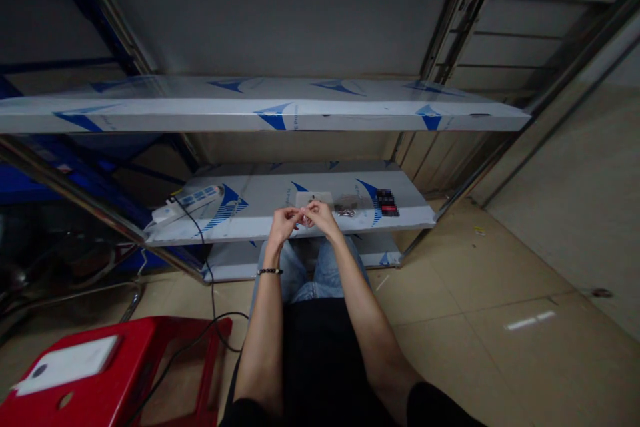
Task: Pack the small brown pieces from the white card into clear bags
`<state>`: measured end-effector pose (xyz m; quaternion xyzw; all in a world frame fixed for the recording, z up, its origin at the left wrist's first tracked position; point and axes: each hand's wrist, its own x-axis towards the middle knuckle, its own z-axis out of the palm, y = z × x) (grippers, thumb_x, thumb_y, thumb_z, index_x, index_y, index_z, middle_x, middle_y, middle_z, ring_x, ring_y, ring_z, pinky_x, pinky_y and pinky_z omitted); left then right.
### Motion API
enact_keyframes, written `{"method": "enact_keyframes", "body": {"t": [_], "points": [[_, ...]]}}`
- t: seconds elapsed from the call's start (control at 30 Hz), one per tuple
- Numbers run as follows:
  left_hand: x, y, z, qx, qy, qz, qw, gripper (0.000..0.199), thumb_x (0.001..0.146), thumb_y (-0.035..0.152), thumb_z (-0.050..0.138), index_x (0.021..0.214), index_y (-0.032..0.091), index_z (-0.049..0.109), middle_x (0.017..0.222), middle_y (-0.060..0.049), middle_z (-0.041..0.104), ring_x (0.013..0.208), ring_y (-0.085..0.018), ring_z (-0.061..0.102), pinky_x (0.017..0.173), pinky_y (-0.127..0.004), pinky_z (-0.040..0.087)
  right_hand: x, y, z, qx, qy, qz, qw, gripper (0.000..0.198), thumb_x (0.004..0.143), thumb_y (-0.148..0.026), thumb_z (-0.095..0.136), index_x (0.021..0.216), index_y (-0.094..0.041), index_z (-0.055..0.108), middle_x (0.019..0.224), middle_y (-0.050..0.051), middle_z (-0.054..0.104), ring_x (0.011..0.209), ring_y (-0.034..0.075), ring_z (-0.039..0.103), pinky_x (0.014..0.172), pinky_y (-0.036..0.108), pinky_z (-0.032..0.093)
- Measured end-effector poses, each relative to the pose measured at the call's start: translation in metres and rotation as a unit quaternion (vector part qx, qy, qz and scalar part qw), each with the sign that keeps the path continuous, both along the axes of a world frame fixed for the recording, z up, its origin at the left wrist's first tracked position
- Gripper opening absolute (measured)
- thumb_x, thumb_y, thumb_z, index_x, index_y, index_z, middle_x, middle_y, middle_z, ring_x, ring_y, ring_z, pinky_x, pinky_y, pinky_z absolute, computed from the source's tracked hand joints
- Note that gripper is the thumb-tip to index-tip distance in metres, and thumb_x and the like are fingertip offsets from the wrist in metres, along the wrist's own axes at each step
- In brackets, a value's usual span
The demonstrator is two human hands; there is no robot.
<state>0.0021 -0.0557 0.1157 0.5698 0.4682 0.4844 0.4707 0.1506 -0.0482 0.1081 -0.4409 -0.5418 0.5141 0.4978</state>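
- At 9 o'clock from where the left hand and right hand meet, a black cord is hung over the middle shelf; if it were snagged by a leg, the power strip could be dragged off
- At the centre, anything tiny being worked could be dropped towards the lap, since the fingertips are held near the front edge (dim light would make it hard to find)
- At 12 to 1 o'clock, just beyond the fingers, the pale sheet is laid on the shelf and could be nudged by a knuckle
- At 3 o'clock, small pieces in what looks like a clear bag could be scattered if brushed by the right hand
- The left hand is reached in from 7 o'clock, fingers bent, tips brought towards the right's
- The right hand is angled in from 5 o'clock, fingers curled likewise; whether either pinch is closed, or on what, cannot be told
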Motion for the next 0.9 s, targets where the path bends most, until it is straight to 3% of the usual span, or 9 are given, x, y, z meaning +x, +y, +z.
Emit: {"method": "enact_keyframes", "body": {"t": [0.2,0.33,0.47,0.57,0.63,0.73,0.9], "points": [[0.002,0.000,-0.002,0.018,0.042,0.008,0.999,0.027,0.072,0.042,0.070,0.074,0.015,0.072,0.065,-0.009,0.070,0.058,-0.019,0.065,0.047,-0.023,0.045,0.003,0.004,-0.003,0.006,-0.047,-0.023,0.999,0.021,0.076,-0.038,0.070,0.072,-0.019,0.063,0.063,-0.001,0.065,0.050,0.013,0.060,0.046,0.022,0.049],[0.008,0.001,-0.008,0.089,0.127,0.074,0.985,0.012,0.072,0.028,0.064,0.067,0.017,0.068,0.062,-0.005,0.067,0.060,-0.017,0.062,0.059,-0.024,0.044,0.009,0.003,-0.004,0.032,-0.134,-0.040,0.990,0.010,0.078,-0.025,0.063,0.070,-0.019,0.066,0.064,0.000,0.066,0.053,0.014,0.062,0.052,0.023,0.048],[0.021,-0.004,-0.011,0.126,0.268,0.157,0.942,0.009,0.077,0.024,0.061,0.070,0.020,0.066,0.068,-0.005,0.067,0.064,-0.019,0.060,0.061,-0.026,0.036,0.009,0.000,-0.003,0.042,-0.270,-0.137,0.952,0.008,0.076,-0.018,0.064,0.069,-0.022,0.065,0.069,0.002,0.069,0.066,0.018,0.066,0.065,0.025,0.049],[0.028,-0.009,-0.011,0.118,0.332,0.182,0.918,0.009,0.081,0.025,0.060,0.076,0.021,0.066,0.071,-0.007,0.068,0.066,-0.021,0.060,0.060,-0.027,0.030,0.009,-0.002,-0.006,0.025,-0.326,-0.201,0.924,0.007,0.076,-0.019,0.066,0.071,-0.022,0.062,0.074,0.004,0.070,0.075,0.020,0.067,0.071,0.027,0.049],[0.030,-0.011,-0.009,0.124,0.342,0.167,0.916,0.011,0.084,0.026,0.059,0.077,0.021,0.066,0.074,-0.008,0.069,0.068,-0.022,0.060,0.061,-0.028,0.030,0.010,0.000,-0.009,0.039,-0.318,-0.189,0.928,0.006,0.077,-0.020,0.066,0.081,-0.022,0.063,0.079,0.003,0.070,0.078,0.020,0.066,0.073,0.028,0.050],[0.031,-0.012,-0.008,0.147,0.340,0.156,0.916,0.014,0.086,0.029,0.059,0.077,0.021,0.065,0.076,-0.007,0.069,0.070,-0.021,0.060,0.062,-0.027,0.030,0.015,0.004,-0.012,0.074,-0.253,-0.151,0.953,0.028,0.076,-0.020,0.067,0.103,-0.022,0.060,0.085,0.000,0.070,0.076,0.017,0.066,0.072,0.026,0.050],[0.037,-0.013,-0.012,0.179,0.346,0.213,0.896,0.011,0.085,0.026,0.061,0.076,0.020,0.063,0.071,-0.004,0.065,0.067,-0.019,0.057,0.063,-0.027,0.030,0.016,0.004,-0.010,0.087,-0.244,-0.230,0.938,0.034,0.072,-0.011,0.062,0.104,-0.021,0.061,0.081,-0.002,0.068,0.075,0.017,0.065,0.076,0.027,0.051]]}}
